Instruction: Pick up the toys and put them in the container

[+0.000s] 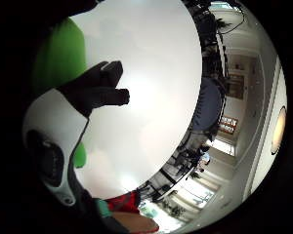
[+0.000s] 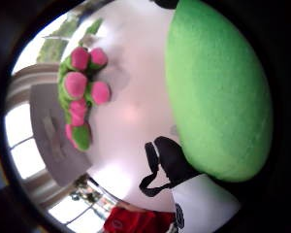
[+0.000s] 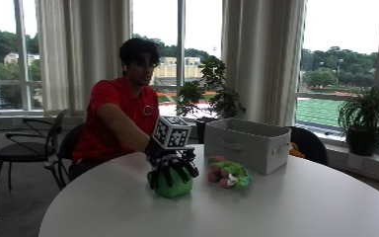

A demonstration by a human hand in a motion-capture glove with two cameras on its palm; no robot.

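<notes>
green plush toy (image 3: 173, 186): round, fuzzy, on white table (image 3: 294, 207) | grip (image 3: 171, 170): fingers curled over it | pink-green toy (image 3: 227, 173) just beside | grey container (image 3: 247, 144) beyond

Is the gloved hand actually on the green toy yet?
Touching. In the outside view the gloved right hand sits on the green toy with fingers draped down its sides. The thumb side palm view shows the green plush filling the frame against the palm.
</notes>
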